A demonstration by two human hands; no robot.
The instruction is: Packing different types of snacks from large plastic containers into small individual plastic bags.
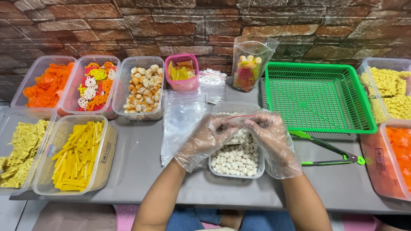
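Thin, crinkled, see-through plastic gloves cover the left hand (204, 139) and the right hand (274, 141). The clear rectangular plastic tub of small white pellets (236, 161) looks glossy and smooth. The flat stack of transparent plastic bags (182, 117) shines. The green plastic mesh basket (317, 96) is glossy. The grey tabletop (141, 167) looks matt and smooth; the brick-patterned wall (180, 21) looks rough.

Orange-chip tub (387, 158) and noodle tub (19, 149) cut by edges
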